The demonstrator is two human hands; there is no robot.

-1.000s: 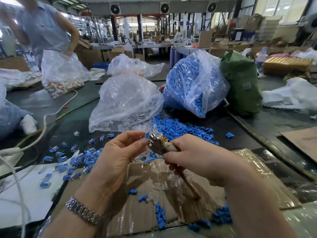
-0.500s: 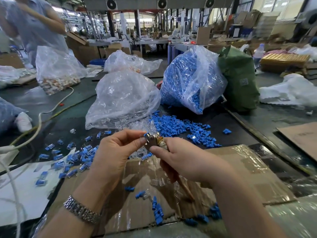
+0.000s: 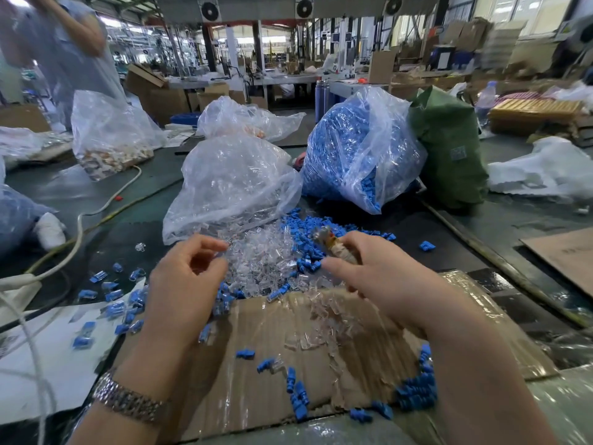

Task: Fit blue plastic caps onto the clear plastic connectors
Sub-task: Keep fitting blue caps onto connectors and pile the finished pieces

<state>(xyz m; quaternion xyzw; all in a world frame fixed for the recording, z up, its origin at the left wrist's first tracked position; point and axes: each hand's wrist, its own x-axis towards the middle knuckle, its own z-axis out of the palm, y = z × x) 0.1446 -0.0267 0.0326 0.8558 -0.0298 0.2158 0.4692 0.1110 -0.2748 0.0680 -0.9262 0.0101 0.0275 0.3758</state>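
Hands first. Our left hand (image 3: 184,277), lower centre-left of the frame, hovers over the loose pile with thumb and fingers curled toward one another; whether anything sits between the tips we cannot tell, the frame is blurred there. Our right hand (image 3: 369,271), centre-right, is wrapped round a small tool (image 3: 333,244) with a metal head and a taped handle, its index finger stretched toward the pile. The two hands are apart, with the heap between them. We judge the tool is kept in the fist so that hand need not put it down between pieces.

Under the wrists lies a flattened sheet of taped cardboard (image 3: 321,358), probably a work mat; stray blue caps (image 3: 296,393) and a few clear pieces are scattered on it. Left of the mat, on white paper, lies a spread of what look like capped connectors (image 3: 110,308), clear with blue, likely the finished lot kept aside.

Just beyond the fingers, mid-frame: the clear plastic connectors (image 3: 256,255) in a heap, touching a drift of loose blue caps on its right. Both stocks lie within a short reach, which suits picking one of each.

Farther back, the clear bag (image 3: 231,184) of connectors spills into that heap; the bag of blue caps (image 3: 353,149) stands beside it on the right, with a green sack (image 3: 449,149) next to it. Upper left, another person (image 3: 64,49) stands by a further bag.
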